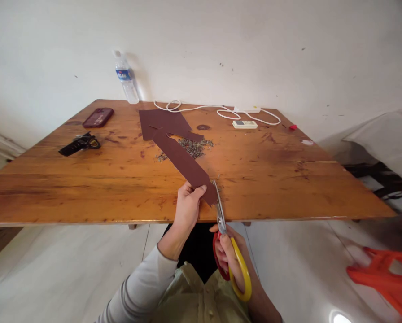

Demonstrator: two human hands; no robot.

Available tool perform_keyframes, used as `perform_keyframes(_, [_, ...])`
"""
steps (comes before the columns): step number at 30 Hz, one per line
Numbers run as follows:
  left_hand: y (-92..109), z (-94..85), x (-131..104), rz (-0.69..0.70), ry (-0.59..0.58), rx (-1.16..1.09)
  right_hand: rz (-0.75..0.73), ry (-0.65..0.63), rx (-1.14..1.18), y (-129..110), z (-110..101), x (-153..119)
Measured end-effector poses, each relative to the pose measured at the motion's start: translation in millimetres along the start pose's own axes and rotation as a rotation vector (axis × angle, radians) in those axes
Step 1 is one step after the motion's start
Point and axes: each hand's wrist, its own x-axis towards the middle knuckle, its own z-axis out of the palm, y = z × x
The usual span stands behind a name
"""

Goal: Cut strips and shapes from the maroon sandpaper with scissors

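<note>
Scissors (220, 220) up at the brown strip's (184, 161) near end!

Right hand (233, 260) has them gripped, lower centre; left hand (187, 207), nearer the strip, pinches its lower part. The long axis slants from upper left of centre down-right towards them, above the counter (271, 188), shredded scraps (193, 149) beyond.

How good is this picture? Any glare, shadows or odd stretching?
In the head view: soft light overall; a faint shadow on the wall beside the bottle; a glare spot on the floor, lower right; wide-angle stretching toward the edges, as on the orange plastic item; the scissors fairly clear, but the writing on the phone too soft to read.
</note>
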Motion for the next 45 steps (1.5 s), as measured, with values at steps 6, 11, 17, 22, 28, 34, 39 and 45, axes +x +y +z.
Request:
perform_keyframes(6, [-2.1,-3.5,1.0,0.019,-0.005,0.029,-0.194,-0.072,-0.01,9.7,-4.9,2.0])
perform_keyframes(11, [-3.5,-5.3,1.3,0.033,-0.002,0.066,-0.213,-0.096,-0.086,2.1,-9.7,-1.1])
perform_keyframes(17, [-3.1,-5.4,1.5,0.045,-0.014,0.075,-0.116,-0.037,-0.036,12.7,-10.1,3.8])
perform_keyframes(22, [-2.3,-5.9,1.3,0.035,-0.042,0.089,-0.043,0.003,-0.015,16.7,-8.2,5.7])
perform_keyframes(28, [-1.5,-4.6,1.3,0.033,-0.051,0.082,-0.012,0.019,0.017,6.1,-2.4,3.4])
perform_keyframes(34, [0.1,-3.4,1.6,0.008,-0.049,0.033,-0.156,-0.049,0.054,12.9,-4.8,4.5])
perform_keyframes(39, [-2.0,-5.0,2.7,0.012,-0.079,0.043,-0.209,-0.122,-0.05,8.4,-15.2,1.4])
perform_keyframes(45, [-1.9,-6.0,3.7,0.018,-0.099,0.062,-0.124,-0.086,-0.036,-2.4,-14.1,-5.9])
